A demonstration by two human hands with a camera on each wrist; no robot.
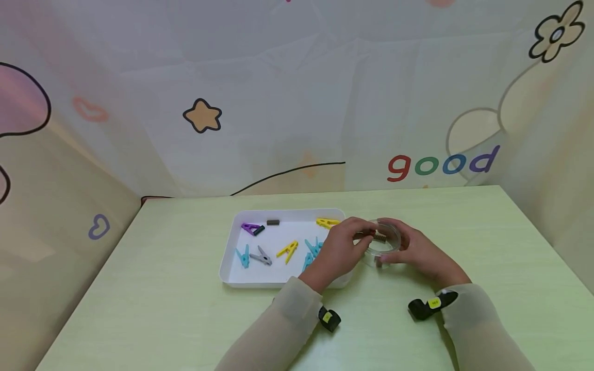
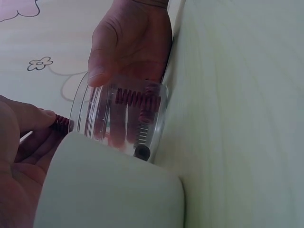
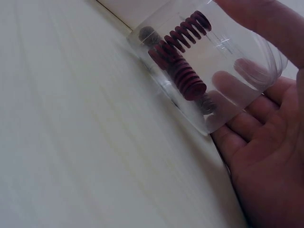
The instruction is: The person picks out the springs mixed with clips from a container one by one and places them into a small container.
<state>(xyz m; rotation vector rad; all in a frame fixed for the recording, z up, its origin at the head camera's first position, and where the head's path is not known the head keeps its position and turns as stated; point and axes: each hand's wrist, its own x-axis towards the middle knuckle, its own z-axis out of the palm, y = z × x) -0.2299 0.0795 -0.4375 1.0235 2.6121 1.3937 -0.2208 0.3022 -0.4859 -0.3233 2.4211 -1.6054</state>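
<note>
Sleeves (image 1: 478, 322) | left grip (image 1: 341, 251) pinches maroon coiled spring (image 2: 61, 123) | right grip (image 1: 422, 253) holds clear jar (image 3: 211, 61)

Readable text: lowercase "good" (image 1: 443, 164) on the backdrop cloth (image 1: 287, 123), right of centre, above the table's (image 1: 153, 288) far edge. Letter colours: red g, green o, blue o, purple d. Left-wrist black device (image 1: 332, 324) has a yellow label (image 1: 327, 317); right-wrist black device (image 1: 419, 310), another yellow label (image 1: 434, 302). Print on both too small to read.
</note>
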